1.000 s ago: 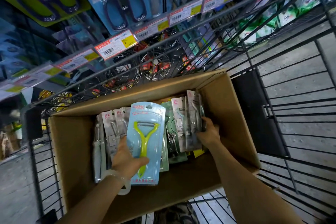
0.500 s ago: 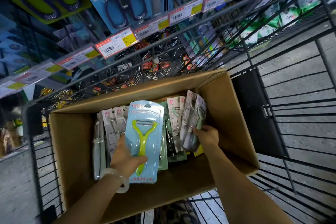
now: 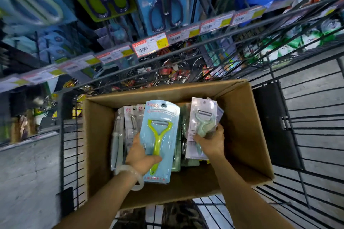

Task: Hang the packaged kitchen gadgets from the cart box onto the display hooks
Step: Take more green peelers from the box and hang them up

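Head view: your left hand (image 3: 141,156) grips a blue pack with a green peeler (image 3: 160,141) over the box (image 3: 247,135) in the cart (image 3: 307,135). Your right hand (image 3: 210,141) grips a pale peeler pack (image 3: 202,117), lifted higher than a second ago. More packs (image 3: 130,124) stand in the box. Scissors (image 3: 165,11) and price tags (image 3: 150,46) hang ahead, beyond the cart wires.
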The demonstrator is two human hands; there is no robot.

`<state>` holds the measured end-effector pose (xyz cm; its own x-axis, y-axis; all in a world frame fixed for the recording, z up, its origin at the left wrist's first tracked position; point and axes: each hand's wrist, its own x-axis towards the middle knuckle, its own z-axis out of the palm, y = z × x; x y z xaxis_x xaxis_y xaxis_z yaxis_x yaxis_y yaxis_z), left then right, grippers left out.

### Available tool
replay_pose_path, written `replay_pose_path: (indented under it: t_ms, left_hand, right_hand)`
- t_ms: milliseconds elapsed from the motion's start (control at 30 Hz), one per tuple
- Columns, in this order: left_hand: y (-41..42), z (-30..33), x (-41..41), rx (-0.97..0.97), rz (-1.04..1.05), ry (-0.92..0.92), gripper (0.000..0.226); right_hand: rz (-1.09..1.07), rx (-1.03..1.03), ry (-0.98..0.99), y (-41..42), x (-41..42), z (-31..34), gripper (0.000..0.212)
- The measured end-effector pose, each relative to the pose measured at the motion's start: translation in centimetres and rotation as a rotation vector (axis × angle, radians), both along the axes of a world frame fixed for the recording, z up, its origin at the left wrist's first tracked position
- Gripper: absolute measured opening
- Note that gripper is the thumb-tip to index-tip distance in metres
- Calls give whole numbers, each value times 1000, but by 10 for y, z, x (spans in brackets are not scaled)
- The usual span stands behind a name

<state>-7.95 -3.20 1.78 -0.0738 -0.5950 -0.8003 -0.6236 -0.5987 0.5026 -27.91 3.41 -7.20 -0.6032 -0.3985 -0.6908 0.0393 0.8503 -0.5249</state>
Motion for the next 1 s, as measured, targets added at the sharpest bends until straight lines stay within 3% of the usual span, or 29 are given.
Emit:
replay_pose_path:
  t_ms: [167,267,433,533,833,1000]
  left_hand:
    - [4,7,17,-32,86,93,80]
    - [7,18,31,-82,163,158,71]
    - [11,43,74,-238,255,227,86]
    - [14,67,106,-346,294,271,77]
    - [45,152,247,-527,592,412,59]
    - [73,184,333,-685,709,415,69]
  right_hand:
    - [137,-120,0,-6,21,28,55]
    - [154,-258,13,-11,44,54,59]
    - [258,-441,57,-13,89,103,65]
    - [285,-555,36,-18,118,135,66]
    - [482,-853,-63,-25,276,227,73]
    - [642,-956,-21,-20,363,261,73]
